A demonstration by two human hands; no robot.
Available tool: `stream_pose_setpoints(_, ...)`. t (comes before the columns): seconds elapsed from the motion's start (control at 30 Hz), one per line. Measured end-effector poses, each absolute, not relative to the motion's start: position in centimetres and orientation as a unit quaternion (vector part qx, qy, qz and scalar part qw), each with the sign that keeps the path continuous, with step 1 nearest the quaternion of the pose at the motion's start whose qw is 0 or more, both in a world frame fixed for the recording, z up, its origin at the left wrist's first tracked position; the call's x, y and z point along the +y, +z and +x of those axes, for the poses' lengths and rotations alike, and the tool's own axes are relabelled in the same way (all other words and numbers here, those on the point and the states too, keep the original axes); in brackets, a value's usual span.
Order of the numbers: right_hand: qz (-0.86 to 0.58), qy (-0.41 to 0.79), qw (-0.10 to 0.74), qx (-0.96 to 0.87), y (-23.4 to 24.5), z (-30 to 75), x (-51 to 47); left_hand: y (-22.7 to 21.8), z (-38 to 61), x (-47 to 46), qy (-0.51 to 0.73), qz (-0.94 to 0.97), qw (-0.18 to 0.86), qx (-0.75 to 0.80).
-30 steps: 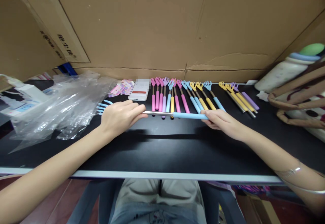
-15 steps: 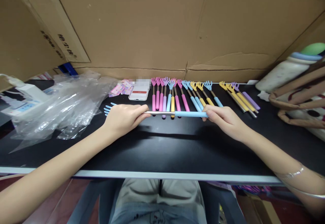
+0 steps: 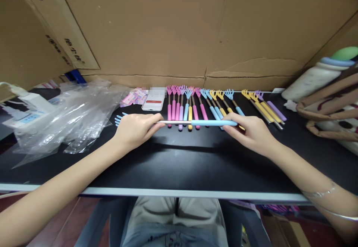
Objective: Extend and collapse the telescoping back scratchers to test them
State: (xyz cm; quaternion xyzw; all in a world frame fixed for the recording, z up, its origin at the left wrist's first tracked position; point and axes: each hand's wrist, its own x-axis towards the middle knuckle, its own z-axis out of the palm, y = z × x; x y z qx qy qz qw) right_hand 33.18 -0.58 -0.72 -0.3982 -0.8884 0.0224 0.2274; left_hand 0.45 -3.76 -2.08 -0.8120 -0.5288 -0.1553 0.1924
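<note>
A light-blue back scratcher (image 3: 209,122) with a bare metal rod is held level above the table, across my view. My left hand (image 3: 137,129) is closed around its rod near the claw end, and the blue claw tips poke out beyond the knuckles. At the other end my right hand (image 3: 248,131) pinches the tip of the blue handle between thumb and fingers. Behind it lies a row of back scratchers (image 3: 192,109) in pink, purple, blue and yellow, claws pointing away from me. Another small group of yellow and purple back scratchers (image 3: 264,109) lies to the right.
Clear plastic bags (image 3: 75,112) are heaped at left, beside a power strip (image 3: 28,118) with a plugged-in charger. A phone (image 3: 153,99) and printed cards (image 3: 134,97) lie near the cardboard wall (image 3: 167,27). A bottle (image 3: 316,77) and a bag (image 3: 330,109) stand at right.
My right hand has shifted slightly right along the handle, so more of the blue grip shows. The handle end has risen a little. My left hand has hardly moved.
</note>
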Motion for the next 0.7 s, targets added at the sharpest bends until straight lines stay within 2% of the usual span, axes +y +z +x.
stream_pose_setpoints(0.7, -0.399, 0.036, 0.213, -0.891, -0.85, 33.22, -0.39, -2.15, 0.42, -3.74, -0.151, -0.812, 0.202, -0.527)
